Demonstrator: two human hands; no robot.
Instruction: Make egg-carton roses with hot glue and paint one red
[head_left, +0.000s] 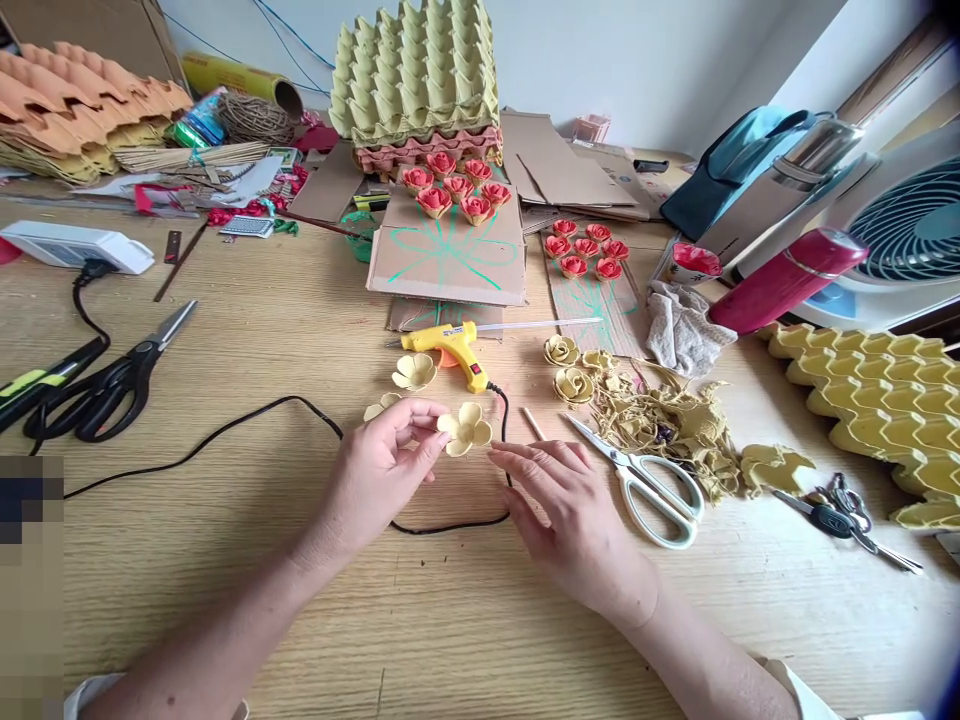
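Observation:
Pinched between the thumb and fingers of my left hand (394,440) is a pale yellow egg-carton flower (466,430), its petals facing up. My right hand (562,515) is just right of it, fingers stretched out and fingertips close to a petal; whether they touch I cannot tell. Behind my left hand lie a second cut flower (414,372) and a third (381,405), partly hidden by the hand. A yellow glue gun (454,345) with a clear glue stick rests beyond the hands. White-handled scissors (651,490) lie open beside my right hand.
Carton scraps (664,420) and rolled yellow roses (574,385) lie right. Red roses sit on cardboard (450,265) behind. A black cord (225,437) crosses the table. Black scissors (124,385) lie left, keys (844,520) right. Egg trays (416,80), a red bottle (795,275) and a fan (907,225) stand around.

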